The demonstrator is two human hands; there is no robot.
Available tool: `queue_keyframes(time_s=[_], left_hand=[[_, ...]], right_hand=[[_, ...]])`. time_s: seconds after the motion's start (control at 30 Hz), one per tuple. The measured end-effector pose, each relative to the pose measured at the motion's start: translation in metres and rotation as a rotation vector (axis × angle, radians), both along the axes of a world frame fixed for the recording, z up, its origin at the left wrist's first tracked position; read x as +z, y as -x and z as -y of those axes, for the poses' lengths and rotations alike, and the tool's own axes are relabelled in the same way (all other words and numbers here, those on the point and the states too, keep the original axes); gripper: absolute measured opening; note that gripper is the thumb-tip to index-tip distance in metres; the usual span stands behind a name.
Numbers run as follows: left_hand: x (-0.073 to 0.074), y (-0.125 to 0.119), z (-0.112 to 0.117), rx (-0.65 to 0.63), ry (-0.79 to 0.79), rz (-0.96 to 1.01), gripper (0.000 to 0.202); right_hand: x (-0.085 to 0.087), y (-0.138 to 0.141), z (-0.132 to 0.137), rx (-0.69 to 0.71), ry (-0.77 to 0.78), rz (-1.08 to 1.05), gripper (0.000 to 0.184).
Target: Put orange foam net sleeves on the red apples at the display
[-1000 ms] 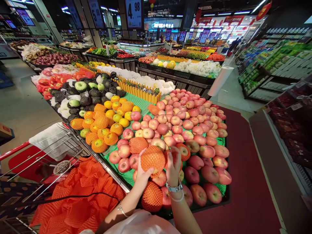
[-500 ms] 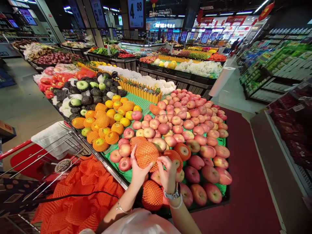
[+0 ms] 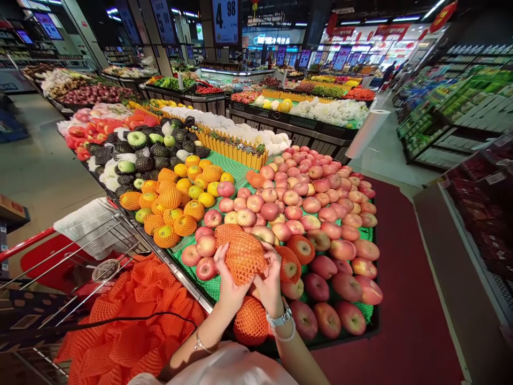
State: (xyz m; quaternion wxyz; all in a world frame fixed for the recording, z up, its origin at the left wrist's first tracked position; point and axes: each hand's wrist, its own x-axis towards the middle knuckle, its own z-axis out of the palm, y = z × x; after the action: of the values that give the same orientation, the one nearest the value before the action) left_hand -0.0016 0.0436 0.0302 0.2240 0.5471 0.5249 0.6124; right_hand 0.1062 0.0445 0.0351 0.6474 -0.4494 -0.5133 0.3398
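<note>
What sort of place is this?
Most likely a supermarket's fruit and vegetable section: rows of loose apples are on display, a large overhead screen shows what looks like a price, and a shopping cart stands alongside.

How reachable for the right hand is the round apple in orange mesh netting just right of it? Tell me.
Likely yes: the round apple in orange mesh netting lies beside the right hand, nothing visibly between. That hand would probably have to release the round orange-netted bundle, also in the left hand.
</note>
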Motion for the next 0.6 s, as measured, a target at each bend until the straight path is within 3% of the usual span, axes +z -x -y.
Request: queue_keyframes(time_s=[0.1,0.23,0.37,0.53,0.6], left_hand=[[-0.003,0.004,-0.004,-0.056,-0.021,-0.076,0.073],[-0.001,0.006,-0.010,-0.075,-0.012,-0.122,0.062],[0.010,0.016,-0.017,-0.210,0.014,-0.140,0.069],[0.027,0.037,-0.023,-0.451,0.236,-0.124,0.078],[0.028,0.039,-0.021,-0.491,0.307,-0.102,0.088]], right_hand=[[-0.004,0.000,-0.002,0.040,0.122,-0.186,0.052],[0.003,-0.002,-0.005,0.263,0.239,-0.385,0.084],[0.004,-0.004,-0.006,0.297,0.255,-0.464,0.079],[0.005,-0.008,-0.005,0.269,0.257,-0.453,0.072],[0.009,-0.009,-0.005,0.277,0.263,-0.391,0.066]])
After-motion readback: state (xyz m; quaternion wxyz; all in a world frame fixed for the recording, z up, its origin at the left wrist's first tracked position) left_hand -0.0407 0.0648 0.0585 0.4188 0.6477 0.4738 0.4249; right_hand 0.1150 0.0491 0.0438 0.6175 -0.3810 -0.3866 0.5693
